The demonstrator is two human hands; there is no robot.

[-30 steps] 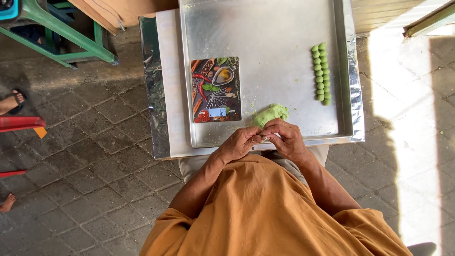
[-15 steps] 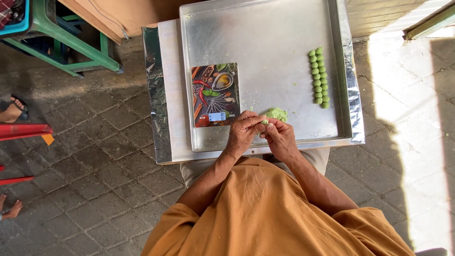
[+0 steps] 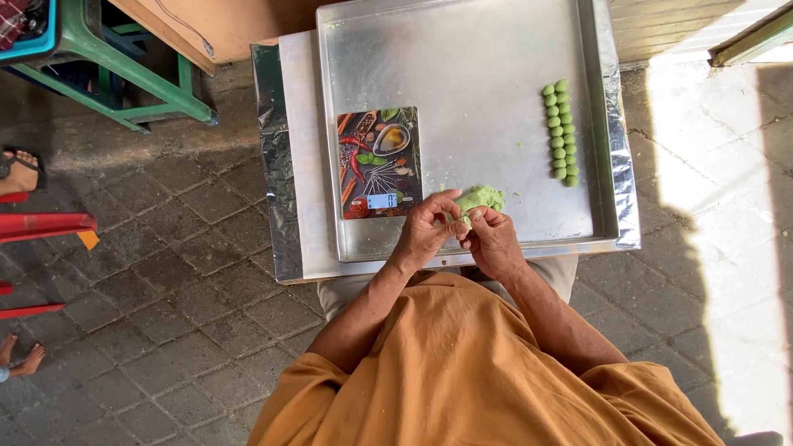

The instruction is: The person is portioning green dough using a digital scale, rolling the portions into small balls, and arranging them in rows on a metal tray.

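A lump of green dough (image 3: 481, 198) sits at the near edge of a large metal tray (image 3: 462, 74). My left hand (image 3: 425, 231) and my right hand (image 3: 493, 241) meet at the lump, fingers pinching its near side. A flat kitchen scale (image 3: 378, 163) with a colourful spice picture lies on the tray just left of my left hand. Several small green dough balls (image 3: 560, 130) stand in two short rows at the right of the tray.
The tray rests on a small foil-covered table (image 3: 285, 165) over a paved floor. A green stool frame (image 3: 124, 74) stands at the upper left. Red bars (image 3: 41, 225) and other people's feet (image 3: 21, 169) show at the left edge.
The view has shifted slightly. My hands have moved up onto the dough lump and now pinch it, where a second ago they were just below it.
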